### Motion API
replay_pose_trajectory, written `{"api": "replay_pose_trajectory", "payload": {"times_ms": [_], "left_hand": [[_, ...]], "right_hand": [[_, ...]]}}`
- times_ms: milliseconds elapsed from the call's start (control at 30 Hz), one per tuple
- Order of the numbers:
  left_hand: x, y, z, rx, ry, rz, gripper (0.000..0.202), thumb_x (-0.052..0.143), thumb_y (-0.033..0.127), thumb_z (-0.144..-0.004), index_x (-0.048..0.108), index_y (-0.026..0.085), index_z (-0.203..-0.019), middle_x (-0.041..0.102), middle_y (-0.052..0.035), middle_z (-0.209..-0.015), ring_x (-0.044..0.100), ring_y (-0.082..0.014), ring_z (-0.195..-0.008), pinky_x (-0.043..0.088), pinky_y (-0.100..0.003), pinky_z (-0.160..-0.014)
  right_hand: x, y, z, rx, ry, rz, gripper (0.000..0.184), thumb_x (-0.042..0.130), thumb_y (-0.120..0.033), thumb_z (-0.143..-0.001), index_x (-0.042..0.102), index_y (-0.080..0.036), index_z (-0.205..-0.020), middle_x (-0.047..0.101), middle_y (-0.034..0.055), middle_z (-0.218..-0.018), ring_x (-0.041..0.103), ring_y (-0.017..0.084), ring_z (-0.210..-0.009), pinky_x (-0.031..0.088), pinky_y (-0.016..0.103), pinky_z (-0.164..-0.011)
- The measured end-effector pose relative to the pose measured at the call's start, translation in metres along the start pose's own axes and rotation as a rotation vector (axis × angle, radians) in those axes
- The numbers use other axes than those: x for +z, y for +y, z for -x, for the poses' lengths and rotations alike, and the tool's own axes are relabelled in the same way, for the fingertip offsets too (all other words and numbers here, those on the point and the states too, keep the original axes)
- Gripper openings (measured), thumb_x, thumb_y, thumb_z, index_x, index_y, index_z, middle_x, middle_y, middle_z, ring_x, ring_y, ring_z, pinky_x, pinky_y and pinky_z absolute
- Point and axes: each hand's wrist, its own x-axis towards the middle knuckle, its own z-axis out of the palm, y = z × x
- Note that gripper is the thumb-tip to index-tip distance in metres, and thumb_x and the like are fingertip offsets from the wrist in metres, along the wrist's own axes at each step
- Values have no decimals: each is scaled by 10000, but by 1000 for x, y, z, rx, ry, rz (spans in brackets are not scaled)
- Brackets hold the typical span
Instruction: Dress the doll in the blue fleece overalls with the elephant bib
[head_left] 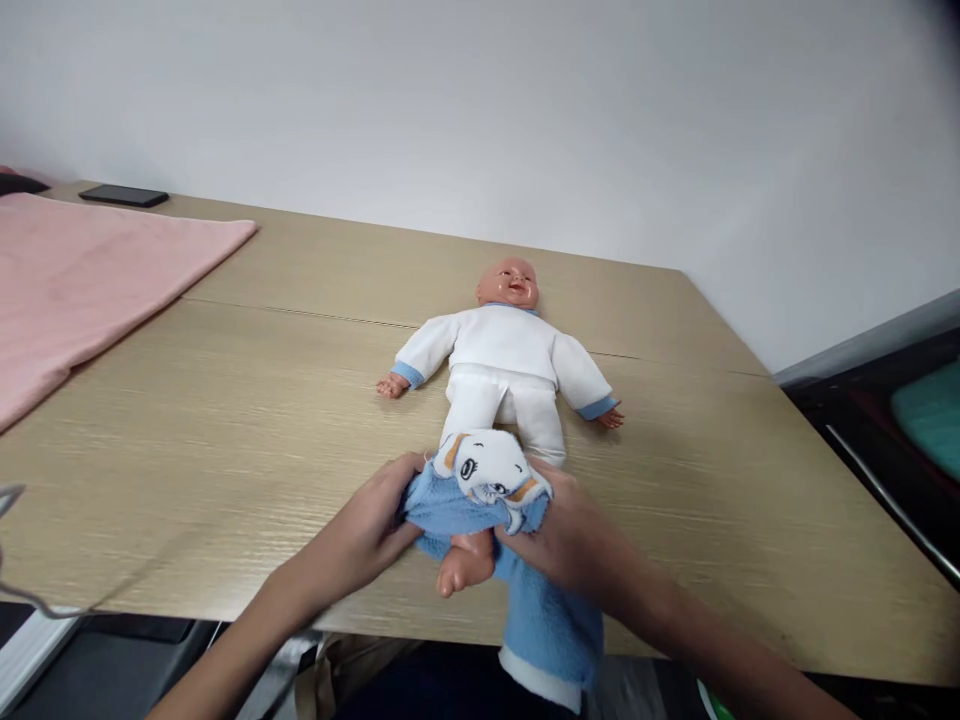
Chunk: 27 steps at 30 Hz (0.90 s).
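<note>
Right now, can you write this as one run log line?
left grip: holds blue garment; right grip: holds blue garment; doll: face up on table; foot: poking out from blue garment

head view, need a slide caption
Left hand and right hand holding a blue garment, the bare foot of a doll showing below

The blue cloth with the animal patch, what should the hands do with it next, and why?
Perhaps gently ease the blue cloth up toward the white trousers of the doll. The left hand and right hand grip it on either side, and one bare foot pokes out below its bunched edge.
</note>
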Motion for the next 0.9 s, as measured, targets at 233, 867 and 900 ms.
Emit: {"api": "replay_pose_trajectory", "payload": {"times_ms": [233, 867, 900], "left_hand": [[-38, -8, -43, 101, -185, 73, 205, 823, 391, -993, 786, 200, -931, 713, -59, -1039, 633, -252, -1062, 494, -346, -947], [-41, -12, -51, -12, -72, 281, 307, 691, 465, -1095, 616, 237, -1287, 633, -65, -1202, 632, -222, -1118, 556, -357, -990], [-42, -5, -54, 46, -53, 205, 320, 702, 444, -1092, 613, 250, -1330, 635, -87, -1308, 622, -253, -1242, 529, -398, -1092]], "right_hand": [[-30, 15, -23, -75, -131, -163, 410, 764, -262, -1000, 772, -253, -1410, 805, 74, -1427, 753, 304, -1330, 553, 440, -1231], [-63, 40, 37, 195, -61, -359, 436, 780, -613, -1005, 704, -209, -1149, 689, 37, -1040, 644, 209, -956, 565, 313, -842], [-64, 38, 38, 190, -79, -302, 480, 838, -635, -946, 714, -207, -1123, 698, 35, -1018, 645, 216, -933, 566, 321, -824]]}}
